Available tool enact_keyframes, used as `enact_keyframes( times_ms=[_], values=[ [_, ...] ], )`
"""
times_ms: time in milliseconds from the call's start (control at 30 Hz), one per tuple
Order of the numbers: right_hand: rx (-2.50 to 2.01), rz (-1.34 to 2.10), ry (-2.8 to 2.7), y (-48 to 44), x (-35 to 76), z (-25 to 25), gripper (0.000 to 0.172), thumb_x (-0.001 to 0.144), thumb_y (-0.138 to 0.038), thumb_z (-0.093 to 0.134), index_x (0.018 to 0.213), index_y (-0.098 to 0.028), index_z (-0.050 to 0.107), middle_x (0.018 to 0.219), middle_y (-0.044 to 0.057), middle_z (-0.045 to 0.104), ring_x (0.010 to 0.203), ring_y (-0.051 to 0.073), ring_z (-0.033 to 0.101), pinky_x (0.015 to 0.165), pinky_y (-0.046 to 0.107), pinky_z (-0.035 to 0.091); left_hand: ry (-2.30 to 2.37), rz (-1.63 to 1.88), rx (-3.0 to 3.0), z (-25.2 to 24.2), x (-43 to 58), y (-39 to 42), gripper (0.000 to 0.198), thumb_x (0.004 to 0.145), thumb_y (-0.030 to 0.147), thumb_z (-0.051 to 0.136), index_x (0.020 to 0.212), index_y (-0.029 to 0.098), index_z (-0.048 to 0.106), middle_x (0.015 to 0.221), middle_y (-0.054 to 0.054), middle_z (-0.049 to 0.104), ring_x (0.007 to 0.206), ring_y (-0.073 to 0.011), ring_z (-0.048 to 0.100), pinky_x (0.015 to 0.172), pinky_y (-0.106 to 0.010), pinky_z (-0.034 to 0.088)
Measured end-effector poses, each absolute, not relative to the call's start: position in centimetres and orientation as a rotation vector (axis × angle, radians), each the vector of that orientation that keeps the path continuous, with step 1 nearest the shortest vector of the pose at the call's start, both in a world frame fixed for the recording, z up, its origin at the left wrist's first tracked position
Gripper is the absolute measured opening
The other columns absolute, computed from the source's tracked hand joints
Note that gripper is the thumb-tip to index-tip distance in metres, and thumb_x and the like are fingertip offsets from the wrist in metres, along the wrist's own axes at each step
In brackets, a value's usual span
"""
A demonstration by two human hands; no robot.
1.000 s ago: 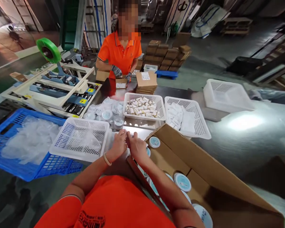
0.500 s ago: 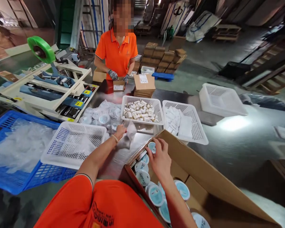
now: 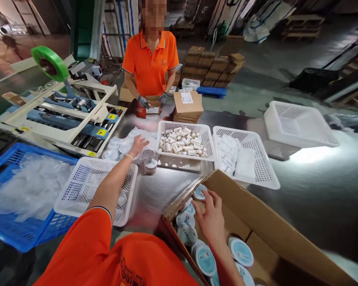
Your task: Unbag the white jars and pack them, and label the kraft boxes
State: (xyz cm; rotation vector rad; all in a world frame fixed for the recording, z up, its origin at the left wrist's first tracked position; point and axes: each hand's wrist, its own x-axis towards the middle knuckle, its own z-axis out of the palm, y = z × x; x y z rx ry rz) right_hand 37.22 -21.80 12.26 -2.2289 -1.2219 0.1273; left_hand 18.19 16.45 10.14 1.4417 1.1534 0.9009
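My left hand [image 3: 138,145] reaches over the pile of clear-wrapped round containers [image 3: 119,146], fingers apart, beside a clear container [image 3: 150,165] standing on the metal table. Inside the open cardboard box [image 3: 265,222], my right hand [image 3: 210,212] has its fingers curved at a round tub with a light blue lid [image 3: 200,192]. The fingertips touch or nearly touch that tub; whether they grip it cannot be told. More tubs with blue and white lids [image 3: 205,260] stand along the box's near side.
White baskets hold small wrapped rolls [image 3: 183,141], white packets [image 3: 229,153] and clear items [image 3: 91,182]. A blue crate [image 3: 44,230] is at left, below a taping machine [image 3: 68,115]. Across the table, a person in orange [image 3: 150,59] handles a small box near stacked cardboard [image 3: 187,105].
My left hand has let go of a clear plastic bag and moved left and up to the wrapped containers. My right hand remains at the tub; the view has shifted slightly.
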Motion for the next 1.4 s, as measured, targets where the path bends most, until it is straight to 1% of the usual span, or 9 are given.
enact_keyframes(
  times_ms=[133, 300, 433, 533, 667, 833, 1133, 1300, 1400],
  values=[
    [-2.246, 0.163, -1.184, -22.3, 38.0, 12.1, 0.054, 0.1, -0.065, 0.053, 0.132, -0.024, 0.065, 0.143, 0.018, 0.056, 0.094, 0.029, 0.074, 0.071, 0.044, 0.062, 1.192, 0.807, 1.681, 8.5, 18.3, 15.6, 0.055, 0.072, 0.022, 0.093, 0.115, 0.01, 0.062, 0.142, -0.025, 0.06, 0.152, -0.0398, 0.045, 0.127, -0.046, 0.035],
    [-2.207, 0.103, -1.218, -23.1, 38.6, 12.8, 0.059, 0.099, -0.071, 0.054, 0.13, -0.022, 0.067, 0.138, 0.019, 0.058, 0.086, 0.027, 0.072, 0.073, 0.046, 0.062, 1.196, 0.672, 1.818, 9.3, 19.5, 15.7, 0.056, 0.068, 0.022, 0.092, 0.116, 0.009, 0.065, 0.145, -0.027, 0.061, 0.15, -0.0384, 0.049, 0.125, -0.047, 0.039],
    [-2.177, 0.066, -1.231, -24.1, 38.6, 13.4, 0.063, 0.096, -0.072, 0.059, 0.128, -0.02, 0.069, 0.135, 0.02, 0.058, 0.084, 0.025, 0.07, 0.081, 0.05, 0.062, 1.196, 0.605, 1.836, 11.6, 15.1, 17.0, 0.032, 0.07, 0.01, 0.084, 0.1, 0.014, 0.073, 0.136, -0.016, 0.067, 0.138, -0.0281, 0.059, 0.115, -0.035, 0.047],
    [-2.14, 0.118, -1.216, -24.5, 38.8, 13.4, 0.06, 0.094, -0.068, 0.065, 0.13, -0.019, 0.07, 0.134, 0.019, 0.059, 0.084, 0.024, 0.07, 0.083, 0.05, 0.063, 1.304, 0.515, 1.782, 12.3, 8.0, 14.9, 0.008, 0.077, 0.009, 0.076, 0.08, 0.015, 0.072, 0.099, -0.006, 0.072, 0.105, -0.0211, 0.069, 0.096, -0.03, 0.054],
    [-2.078, 0.169, -1.262, -23.6, 38.2, 13.3, 0.058, 0.094, -0.069, 0.063, 0.125, -0.02, 0.07, 0.13, 0.018, 0.061, 0.08, 0.023, 0.07, 0.079, 0.049, 0.065, 1.433, 0.316, 1.629, 10.2, 0.7, 6.6, 0.032, 0.067, 0.014, 0.09, 0.057, 0.02, 0.06, 0.053, 0.005, 0.051, 0.062, -0.0168, 0.059, 0.067, -0.027, 0.049],
    [-1.999, 0.194, -1.444, -21.6, 36.5, 14.2, 0.053, 0.099, -0.065, 0.058, 0.125, -0.02, 0.069, 0.134, 0.018, 0.06, 0.083, 0.023, 0.071, 0.087, 0.05, 0.063, 1.51, 0.402, 1.486, 6.0, -0.2, -1.5, 0.035, 0.091, 0.033, 0.081, 0.068, 0.019, 0.058, 0.06, 0.007, 0.052, 0.06, -0.0124, 0.053, 0.07, -0.029, 0.051],
    [-1.735, 0.804, -1.414, -19.8, 32.7, 15.1, 0.05, 0.097, -0.064, 0.063, 0.123, -0.021, 0.071, 0.109, 0.013, 0.075, 0.093, 0.028, 0.074, 0.083, 0.044, 0.063, 1.402, 0.771, 1.405, 11.8, 1.8, 0.8, 0.026, 0.088, 0.025, 0.066, 0.07, 0.024, 0.047, 0.061, 0.006, 0.047, 0.057, -0.0133, 0.047, 0.061, -0.025, 0.043],
    [-1.481, 0.98, -1.221, -16.2, 28.5, 14.9, 0.131, 0.055, -0.061, 0.099, 0.164, -0.025, 0.037, 0.16, 0.023, 0.052, 0.143, 0.038, 0.055, 0.103, 0.052, 0.056, 1.137, 1.008, 1.471, 15.8, 9.4, -3.8, 0.016, 0.09, 0.03, 0.068, 0.085, 0.023, 0.055, 0.077, 0.002, 0.057, 0.071, -0.0138, 0.054, 0.069, -0.025, 0.047],
    [-1.367, 1.184, -1.037, -15.2, 28.7, 14.5, 0.133, 0.047, -0.054, 0.103, 0.162, -0.026, 0.042, 0.139, 0.017, 0.066, 0.121, 0.032, 0.067, 0.093, 0.046, 0.059, 0.979, 1.026, 1.35, 17.1, 12.8, -5.8, 0.022, 0.087, 0.035, 0.072, 0.088, 0.024, 0.054, 0.077, 0.003, 0.057, 0.068, -0.0134, 0.053, 0.064, -0.025, 0.046]
  ],
)
